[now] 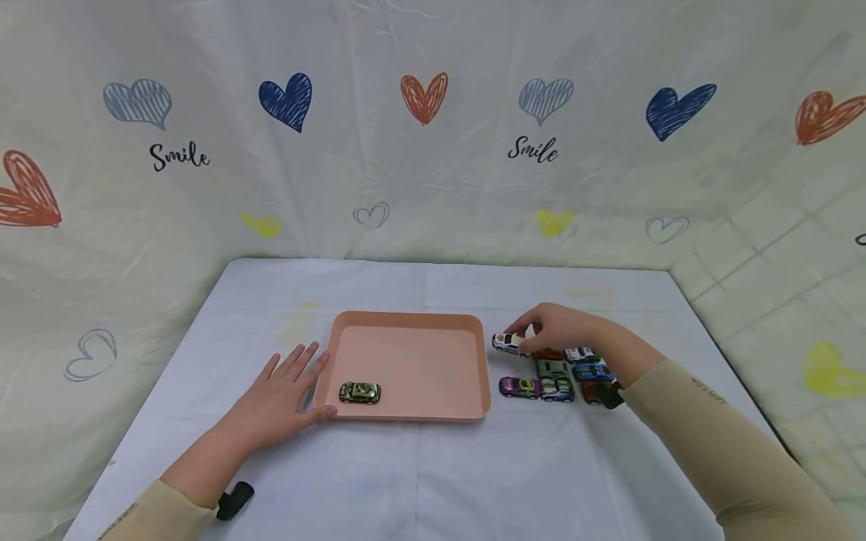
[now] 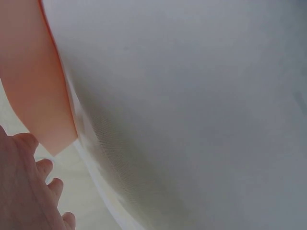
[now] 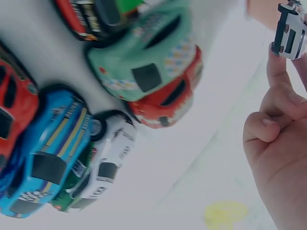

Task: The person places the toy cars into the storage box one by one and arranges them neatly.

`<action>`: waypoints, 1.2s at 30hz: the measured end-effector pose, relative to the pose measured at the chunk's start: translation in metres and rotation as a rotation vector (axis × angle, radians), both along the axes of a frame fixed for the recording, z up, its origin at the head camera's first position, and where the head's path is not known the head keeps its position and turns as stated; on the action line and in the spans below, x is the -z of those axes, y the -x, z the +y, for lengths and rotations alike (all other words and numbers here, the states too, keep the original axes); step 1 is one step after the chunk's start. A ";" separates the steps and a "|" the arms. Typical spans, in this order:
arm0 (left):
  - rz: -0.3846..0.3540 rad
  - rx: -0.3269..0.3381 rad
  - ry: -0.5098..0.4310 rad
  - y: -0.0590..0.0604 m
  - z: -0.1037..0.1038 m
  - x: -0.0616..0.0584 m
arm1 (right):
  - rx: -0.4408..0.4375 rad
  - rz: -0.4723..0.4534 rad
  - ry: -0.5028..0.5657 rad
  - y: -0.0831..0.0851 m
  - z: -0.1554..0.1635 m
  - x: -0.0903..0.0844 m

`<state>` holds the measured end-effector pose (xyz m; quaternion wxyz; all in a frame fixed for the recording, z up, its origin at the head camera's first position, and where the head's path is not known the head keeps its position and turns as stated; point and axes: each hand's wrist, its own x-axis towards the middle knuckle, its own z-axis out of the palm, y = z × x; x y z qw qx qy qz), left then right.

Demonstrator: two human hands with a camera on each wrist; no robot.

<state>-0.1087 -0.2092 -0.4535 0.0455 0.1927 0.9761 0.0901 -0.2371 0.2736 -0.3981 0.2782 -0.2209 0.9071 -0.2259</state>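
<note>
The tray is plain salmon pink; its lone car is mottled green and black. The pinched car is white and black, the striped car blue with yellow bands. The off-white backdrop carries blue, orange-red and yellow hearts.

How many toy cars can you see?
At least 9: a camouflage car near left in the tray, a white car pinched by the right hand, and seven clustered right of the tray: purple, green, another white, blue, multicoloured, two red. Hand and forearm may hide more.
</note>
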 end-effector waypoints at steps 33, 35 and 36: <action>0.041 0.003 -0.043 0.000 -0.001 0.003 | -0.053 -0.033 0.095 0.020 -0.082 -0.027; 0.029 0.000 -0.035 0.000 -0.001 0.003 | -0.059 -0.042 0.099 0.021 -0.092 -0.027; 0.021 -0.003 -0.028 0.000 0.000 0.003 | -0.062 -0.048 0.101 0.021 -0.098 -0.028</action>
